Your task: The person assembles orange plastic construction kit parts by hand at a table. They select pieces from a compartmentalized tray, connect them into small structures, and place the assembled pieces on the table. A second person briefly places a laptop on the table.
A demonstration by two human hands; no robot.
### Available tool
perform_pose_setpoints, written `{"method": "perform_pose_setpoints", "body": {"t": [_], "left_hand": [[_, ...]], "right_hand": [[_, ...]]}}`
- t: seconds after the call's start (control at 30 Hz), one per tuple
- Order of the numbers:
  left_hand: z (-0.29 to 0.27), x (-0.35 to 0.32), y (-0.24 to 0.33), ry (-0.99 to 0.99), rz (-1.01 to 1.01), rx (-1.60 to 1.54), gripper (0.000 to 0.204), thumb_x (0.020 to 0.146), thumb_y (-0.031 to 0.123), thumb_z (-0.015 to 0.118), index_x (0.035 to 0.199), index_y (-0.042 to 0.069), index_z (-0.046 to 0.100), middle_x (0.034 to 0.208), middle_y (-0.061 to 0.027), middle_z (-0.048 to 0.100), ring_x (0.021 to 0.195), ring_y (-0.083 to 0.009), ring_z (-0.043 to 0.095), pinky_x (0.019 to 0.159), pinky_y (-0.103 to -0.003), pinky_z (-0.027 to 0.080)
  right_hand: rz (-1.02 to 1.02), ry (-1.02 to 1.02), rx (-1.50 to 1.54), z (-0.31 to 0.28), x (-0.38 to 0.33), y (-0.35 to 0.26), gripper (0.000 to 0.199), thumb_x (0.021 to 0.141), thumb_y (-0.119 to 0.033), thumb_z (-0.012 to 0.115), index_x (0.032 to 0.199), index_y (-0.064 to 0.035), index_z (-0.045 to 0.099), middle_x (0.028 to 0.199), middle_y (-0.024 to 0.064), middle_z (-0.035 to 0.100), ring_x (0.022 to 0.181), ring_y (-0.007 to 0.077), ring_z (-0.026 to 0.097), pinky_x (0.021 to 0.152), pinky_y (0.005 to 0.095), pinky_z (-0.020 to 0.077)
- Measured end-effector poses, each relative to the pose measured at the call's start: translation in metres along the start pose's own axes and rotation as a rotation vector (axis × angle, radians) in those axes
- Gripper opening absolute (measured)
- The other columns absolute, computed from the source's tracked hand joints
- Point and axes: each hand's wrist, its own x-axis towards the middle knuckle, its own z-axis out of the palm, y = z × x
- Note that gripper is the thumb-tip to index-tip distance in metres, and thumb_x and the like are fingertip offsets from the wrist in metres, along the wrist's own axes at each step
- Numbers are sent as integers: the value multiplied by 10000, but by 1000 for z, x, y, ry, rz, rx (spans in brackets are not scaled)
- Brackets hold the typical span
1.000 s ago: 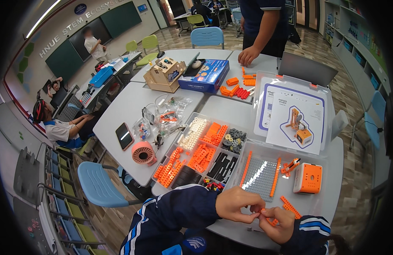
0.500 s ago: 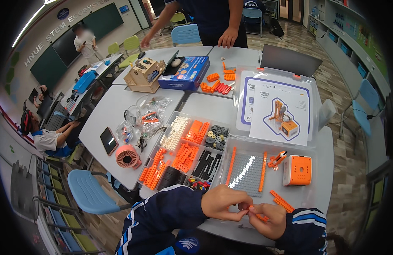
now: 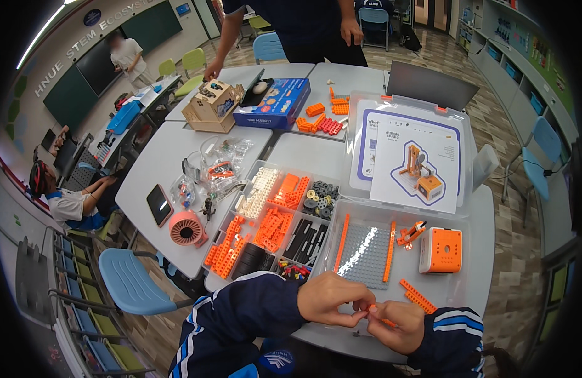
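My left hand (image 3: 333,300) and my right hand (image 3: 399,326) meet above the near edge of the open clear plastic case. Between their pinched fingertips is a small orange building piece (image 3: 372,309), mostly covered by the fingers. Past my hands, a grey studded baseplate (image 3: 366,255) lies in the case with an orange beam along each side. To its right are a small orange assembly (image 3: 410,234) and a white-and-orange box-shaped block (image 3: 443,251). Loose orange beams (image 3: 418,296) rest beside my right hand.
A divided parts tray (image 3: 281,217) stands left of the case. Printed sheets (image 3: 417,167) lie on the raised lid. Farther left are a phone (image 3: 159,205), a pink fan (image 3: 187,229) and bagged parts (image 3: 225,160). A wooden model (image 3: 210,107) and blue box (image 3: 272,104) stand beyond.
My hands stay almost still, pinching the orange piece. Across the table, the standing person's hand on the left has come down to the wooden model, and their other hand has lifted off the table.
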Motion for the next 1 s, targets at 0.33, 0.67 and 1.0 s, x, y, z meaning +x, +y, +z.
{"method": "perform_pose_setpoints", "body": {"t": [0.33, 0.67, 1.0], "left_hand": [[0, -1, -3, -32, -18, -29, 192, 865, 98, 740, 1033, 53, 659, 794, -55, 699, 707, -222, 719, 597, -329, 550], [-1, -3, -5, -25, -25, -37, 178, 823, 52, 771, 982, 36, 693, 760, -67, 701, 656, -228, 707, 563, -314, 532], [-2, -1, -3, 10, 5, -46, 174, 829, 83, 765, 971, 44, 672, 765, -61, 686, 658, -237, 694, 564, -325, 523]], "right_hand": [[-48, 19, -19, -1, 1, -2, 149, 755, 21, 788, 861, 13, 684, 753, 131, 692, 588, 260, 665, 552, 336, 530], [-25, -14, -16, -2, 2, -3, 159, 757, 25, 802, 853, 4, 676, 801, 135, 712, 612, 263, 673, 573, 329, 542], [-14, 24, -18, 1, 3, -4, 189, 760, 34, 799, 906, 1, 684, 785, 143, 714, 614, 281, 691, 571, 330, 549]]}}
